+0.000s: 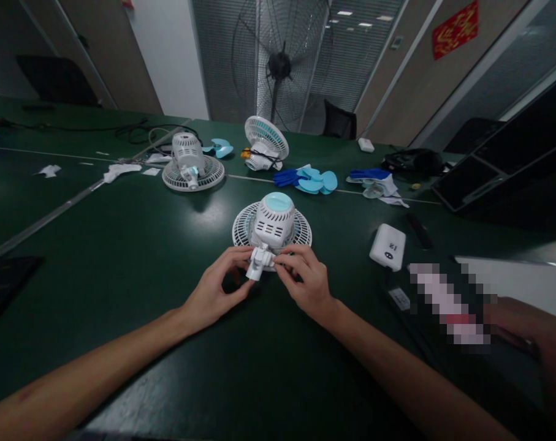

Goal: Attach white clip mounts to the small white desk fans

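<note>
Green surface (121, 257) carries all. I take small fan (272, 226) as landmark: lies grille-down at centre, motor housing up.

Behind it to left, second fan (192, 165); behind it, third fan (265, 142); loose blue blades (317, 182) behind to right. White power bank (388, 246) right of it.

Left hand (213, 293), right hand (305, 282) at its near edge, both grips closed on white bracket (258, 262) touching housing.

My read: bracket being worked at housing joint. Next move calls for steady housing, fine finger alignment.

On the table (121, 257), the near fan (272, 228) sits centre; two fans (192, 162) farther left, power bank (388, 246) right
</note>
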`<state>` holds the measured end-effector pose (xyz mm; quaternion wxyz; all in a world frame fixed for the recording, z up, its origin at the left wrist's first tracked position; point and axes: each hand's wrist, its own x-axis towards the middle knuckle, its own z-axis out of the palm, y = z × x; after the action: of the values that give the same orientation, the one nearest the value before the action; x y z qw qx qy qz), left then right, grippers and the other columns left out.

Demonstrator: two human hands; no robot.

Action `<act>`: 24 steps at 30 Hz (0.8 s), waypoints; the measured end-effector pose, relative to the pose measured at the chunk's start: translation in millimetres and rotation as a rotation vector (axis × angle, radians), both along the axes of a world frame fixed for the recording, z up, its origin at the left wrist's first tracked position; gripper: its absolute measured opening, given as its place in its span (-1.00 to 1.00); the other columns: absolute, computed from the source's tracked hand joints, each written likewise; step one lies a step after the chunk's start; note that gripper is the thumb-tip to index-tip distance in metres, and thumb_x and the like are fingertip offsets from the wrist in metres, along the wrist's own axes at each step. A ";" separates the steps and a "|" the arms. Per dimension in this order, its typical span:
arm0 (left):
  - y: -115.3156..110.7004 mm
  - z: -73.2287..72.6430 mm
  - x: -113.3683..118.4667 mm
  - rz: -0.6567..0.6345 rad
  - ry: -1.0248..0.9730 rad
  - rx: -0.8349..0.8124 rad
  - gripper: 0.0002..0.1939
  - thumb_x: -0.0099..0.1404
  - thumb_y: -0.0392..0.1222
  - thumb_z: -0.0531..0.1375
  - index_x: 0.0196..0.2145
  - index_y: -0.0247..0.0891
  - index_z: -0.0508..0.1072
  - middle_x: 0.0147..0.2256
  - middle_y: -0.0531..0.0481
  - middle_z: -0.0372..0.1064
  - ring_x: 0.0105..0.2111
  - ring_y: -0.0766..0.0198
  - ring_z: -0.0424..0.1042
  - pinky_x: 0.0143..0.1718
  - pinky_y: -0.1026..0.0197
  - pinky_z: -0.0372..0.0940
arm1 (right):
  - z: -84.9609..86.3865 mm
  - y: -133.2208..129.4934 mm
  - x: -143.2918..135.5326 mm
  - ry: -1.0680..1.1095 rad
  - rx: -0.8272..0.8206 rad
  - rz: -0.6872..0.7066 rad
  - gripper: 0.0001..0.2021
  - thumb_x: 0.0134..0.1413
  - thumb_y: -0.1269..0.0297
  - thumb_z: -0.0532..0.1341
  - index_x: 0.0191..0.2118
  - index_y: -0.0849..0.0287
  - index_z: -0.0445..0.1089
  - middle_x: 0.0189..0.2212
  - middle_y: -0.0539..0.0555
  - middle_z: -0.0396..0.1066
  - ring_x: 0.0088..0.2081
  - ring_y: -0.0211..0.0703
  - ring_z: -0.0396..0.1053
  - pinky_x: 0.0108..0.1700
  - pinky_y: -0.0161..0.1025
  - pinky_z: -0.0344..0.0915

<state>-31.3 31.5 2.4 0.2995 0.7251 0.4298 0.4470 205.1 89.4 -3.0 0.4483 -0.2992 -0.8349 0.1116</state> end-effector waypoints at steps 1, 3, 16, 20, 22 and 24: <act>0.1 -0.1 -0.2 -0.001 0.005 0.007 -0.53 0.40 -0.28 0.26 0.23 -0.16 0.36 0.23 -0.24 0.29 0.00 0.09 0.48 -0.19 0.10 0.53 | -0.1 0.6 -0.1 0.004 -0.012 -0.010 -0.87 0.35 0.36 0.26 -0.04 0.05 0.48 -0.06 0.10 0.45 -0.40 -0.28 0.43 -0.40 -0.26 0.48; 0.1 0.1 -0.4 0.000 0.013 0.020 -0.55 0.40 -0.27 0.27 0.22 -0.16 0.37 0.22 -0.23 0.30 0.04 0.06 0.46 -0.18 0.09 0.53 | 0.0 1.8 -0.5 0.014 -0.049 -0.020 -0.89 0.36 0.32 0.27 -0.05 0.05 0.49 -0.06 0.10 0.44 -0.37 -0.27 0.45 -0.38 -0.25 0.49; 0.0 1.6 0.0 0.000 -0.015 -0.004 -0.50 0.39 -0.28 0.26 0.25 -0.15 0.33 0.21 -0.24 0.30 -0.09 0.14 0.52 -0.21 0.10 0.54 | 1.6 -1.6 -2.3 0.019 -0.048 -0.008 -0.82 0.32 0.39 0.25 0.00 0.07 0.45 -0.03 0.12 0.41 -0.43 -0.31 0.43 -0.40 -0.26 0.50; -0.4 2.3 -0.6 -0.009 -0.002 -0.012 -0.54 0.39 -0.29 0.26 0.22 -0.14 0.37 0.23 -0.22 0.29 -0.02 0.10 0.50 -0.19 0.09 0.54 | 2.1 0.2 -0.8 -0.005 -0.006 -0.022 -0.84 0.35 0.38 0.25 -0.01 0.04 0.46 -0.05 0.11 0.41 -0.44 -0.33 0.41 -0.43 -0.26 0.48; -0.5 2.7 -0.7 -0.009 -0.001 -0.013 -0.55 0.39 -0.30 0.26 0.20 -0.14 0.38 0.23 -0.21 0.29 0.03 0.07 0.47 -0.18 0.10 0.53 | 2.3 1.1 0.1 -0.009 -0.014 -0.021 -0.83 0.35 0.36 0.27 0.00 0.04 0.47 -0.04 0.11 0.40 -0.44 -0.33 0.42 -0.43 -0.26 0.48; -0.5 2.8 -0.7 -0.010 -0.006 -0.019 -0.55 0.39 -0.30 0.26 0.20 -0.15 0.39 0.24 -0.21 0.29 0.05 0.06 0.46 -0.19 0.11 0.52 | 2.0 1.8 0.4 -0.017 -0.025 -0.016 -0.84 0.34 0.33 0.29 0.00 0.06 0.47 -0.04 0.12 0.40 -0.43 -0.33 0.42 -0.43 -0.26 0.48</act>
<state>-32.0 31.0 5.2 0.3099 0.7230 0.4296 0.4436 205.5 91.1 -1.0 0.4382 -0.3125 -0.8348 0.1159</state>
